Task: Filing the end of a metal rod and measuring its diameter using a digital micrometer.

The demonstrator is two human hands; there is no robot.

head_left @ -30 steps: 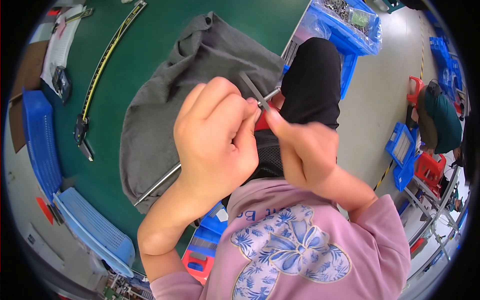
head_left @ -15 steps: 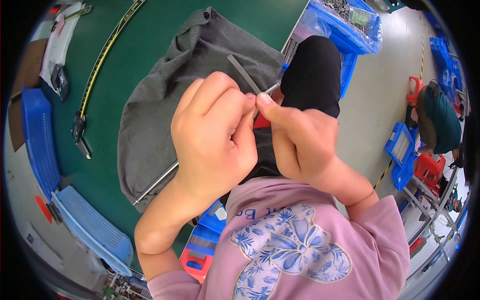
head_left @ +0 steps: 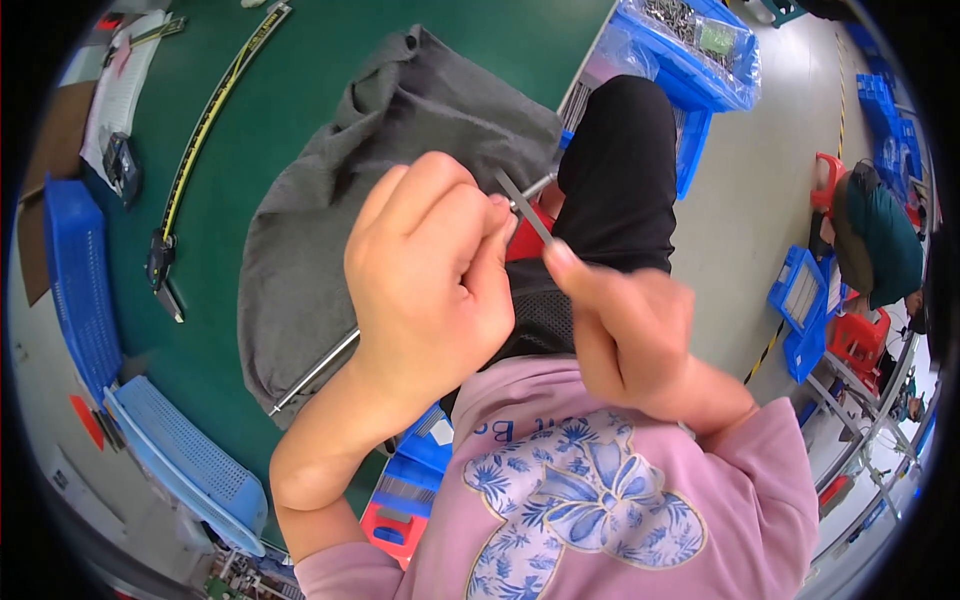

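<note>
My left hand [head_left: 425,275] is closed round a thin shiny metal rod [head_left: 318,370]. One end of the rod sticks out past my wrist at the lower left, and the other comes out beyond my fingertips at the upper right. Between thumb and fingers, my right hand [head_left: 635,335] grips a narrow flat grey file [head_left: 525,207], slightly smeared by motion. The file crosses the rod close to my left fingertips; whether they touch I cannot tell. Under the left hand and rod lies a dark grey cloth [head_left: 320,230], spread and partly crumpled.
On the green table [head_left: 290,70] lies a long digital caliper [head_left: 205,130]. Blue baskets [head_left: 190,450] stand along the left side. Blue bins [head_left: 690,75] with bagged metal parts are at the upper right. Farther right are red stools [head_left: 860,340] and another person [head_left: 880,235].
My right hand has moved down and to the right, toward my body, drawing the file with it across the rod. My left hand stays almost where it was, still round the rod.
</note>
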